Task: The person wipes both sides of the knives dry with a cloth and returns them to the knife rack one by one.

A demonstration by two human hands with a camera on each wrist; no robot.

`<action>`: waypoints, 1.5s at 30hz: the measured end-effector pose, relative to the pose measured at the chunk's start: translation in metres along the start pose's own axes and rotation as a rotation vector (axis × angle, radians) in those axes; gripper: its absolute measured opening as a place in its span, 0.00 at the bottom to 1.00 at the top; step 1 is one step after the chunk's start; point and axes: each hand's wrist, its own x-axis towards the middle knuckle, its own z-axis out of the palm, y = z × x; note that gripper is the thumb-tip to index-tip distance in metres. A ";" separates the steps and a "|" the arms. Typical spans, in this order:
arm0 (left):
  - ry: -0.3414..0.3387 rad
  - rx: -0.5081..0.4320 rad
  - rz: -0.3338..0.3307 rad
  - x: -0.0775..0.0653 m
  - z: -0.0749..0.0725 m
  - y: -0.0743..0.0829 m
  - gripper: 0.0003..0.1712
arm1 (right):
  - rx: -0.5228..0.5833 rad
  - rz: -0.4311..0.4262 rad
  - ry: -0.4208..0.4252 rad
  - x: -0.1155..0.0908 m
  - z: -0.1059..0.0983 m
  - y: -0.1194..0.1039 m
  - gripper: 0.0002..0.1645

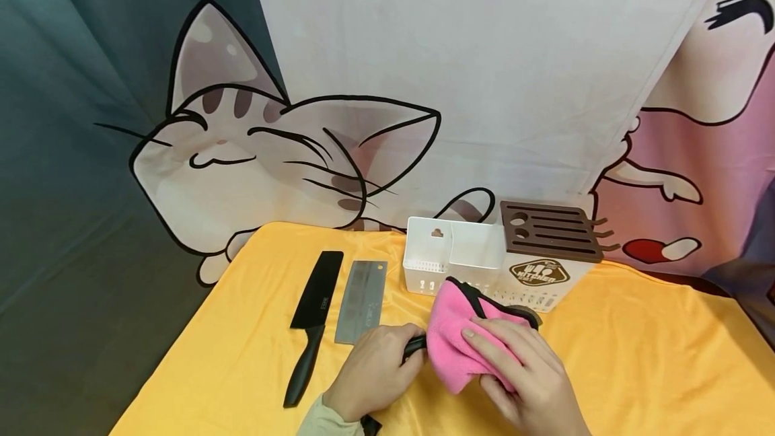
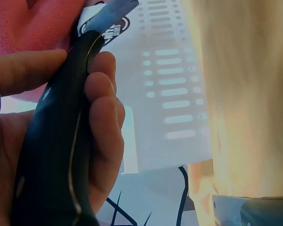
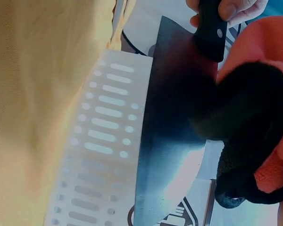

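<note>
My left hand (image 1: 378, 365) grips a kitchen knife by its black riveted handle (image 2: 61, 132). The broad steel blade (image 3: 174, 117) points to the right, mostly behind a pink cloth (image 1: 451, 335) with black edging in the head view. My right hand (image 1: 535, 375) holds this cloth folded against the blade, fingers spread over it and thumb below. In the right wrist view the cloth's black edging overlaps the blade. Left of the hands lies a steel cleaver (image 1: 363, 298), its handle hidden from above. Beside it rests a black knife (image 1: 317, 295), blade pointing away.
Just behind the hands stands a white knife holder (image 1: 475, 247) with a brown slotted top (image 1: 547, 231) and hooks on its right side. A yellow cloth (image 1: 230, 342) covers the table. A curtain (image 1: 484, 66) with cartoon figures hangs along the back edge.
</note>
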 end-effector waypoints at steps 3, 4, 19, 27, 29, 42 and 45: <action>0.002 -0.017 -0.002 0.000 -0.001 0.001 0.05 | -0.001 0.005 -0.021 -0.002 0.000 0.000 0.16; 0.004 -0.023 0.000 0.000 -0.001 0.001 0.05 | -0.002 0.006 -0.033 -0.002 0.000 0.001 0.16; -0.002 -0.109 0.020 0.001 0.001 0.001 0.12 | 0.044 0.075 -0.292 -0.019 0.000 0.002 0.27; 0.018 -0.111 0.034 0.000 -0.001 0.002 0.10 | 0.034 0.108 -0.352 -0.025 -0.001 0.004 0.31; 0.028 -0.107 0.044 0.000 0.000 0.002 0.09 | 0.023 0.117 -0.358 -0.028 -0.002 0.005 0.32; 0.023 -0.127 0.038 -0.002 -0.001 0.002 0.05 | -0.015 0.164 -0.346 -0.036 -0.001 0.010 0.30; 0.012 -0.136 0.028 -0.002 -0.002 0.002 0.06 | -0.030 0.184 -0.336 -0.036 -0.002 0.011 0.30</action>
